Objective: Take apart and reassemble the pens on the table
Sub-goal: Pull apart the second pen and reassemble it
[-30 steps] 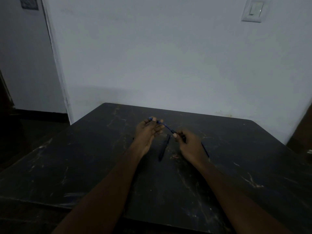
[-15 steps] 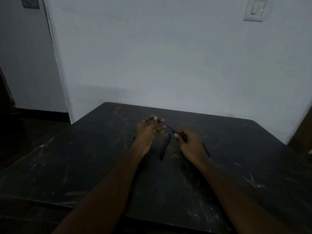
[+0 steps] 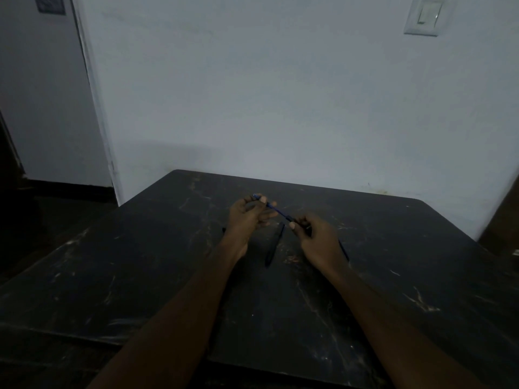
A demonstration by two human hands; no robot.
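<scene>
A blue pen point(image 3: 276, 210) spans the gap between my two hands, held a little above the dark table point(image 3: 146, 276). My left hand point(image 3: 247, 217) pinches its far end with the fingertips. My right hand point(image 3: 314, 237) grips the near, darker end. Between my wrists a dark pen part point(image 3: 273, 247) lies on the table, pointing away from me. Another thin dark pen point(image 3: 344, 251) shows just past the right side of my right hand. A small dark piece point(image 3: 223, 229) peeks out left of my left wrist. The room is dim and fine detail is hard to tell.
The table is black with pale scratches, and its far edge meets a white wall point(image 3: 280, 108). A light switch point(image 3: 425, 16) is on the wall at upper right. A doorway point(image 3: 42, 108) and dark floor lie to the left.
Both hands have stayed almost in place, still holding the blue pen between them. The parts on the table have not moved.
</scene>
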